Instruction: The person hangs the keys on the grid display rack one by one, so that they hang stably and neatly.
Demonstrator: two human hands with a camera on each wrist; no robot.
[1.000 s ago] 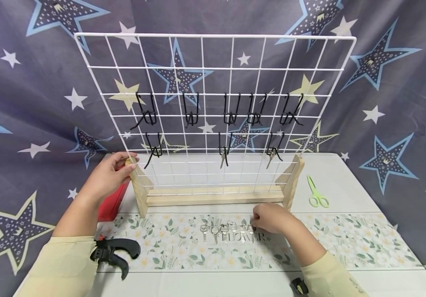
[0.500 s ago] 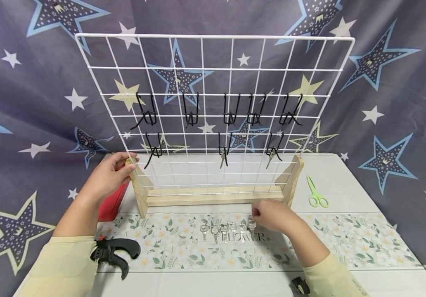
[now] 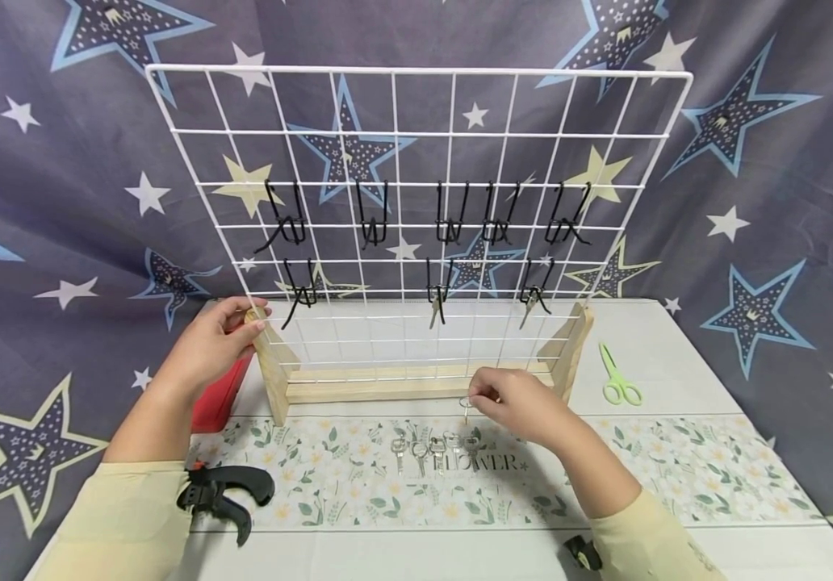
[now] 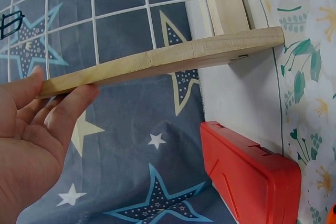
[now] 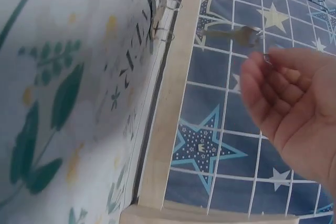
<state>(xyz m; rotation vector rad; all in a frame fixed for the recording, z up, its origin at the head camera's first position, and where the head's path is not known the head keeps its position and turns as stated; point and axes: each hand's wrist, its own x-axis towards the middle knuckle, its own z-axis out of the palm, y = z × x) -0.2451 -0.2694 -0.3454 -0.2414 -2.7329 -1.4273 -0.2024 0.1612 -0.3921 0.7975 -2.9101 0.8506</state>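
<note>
Pinching a small silver key at its bow, the right hand holds it just above the row of keys on the floral runner; its blade hangs downward. Hooks on the wire grid lie above and beyond it. The left hand grips the rack's wooden end post.
</note>
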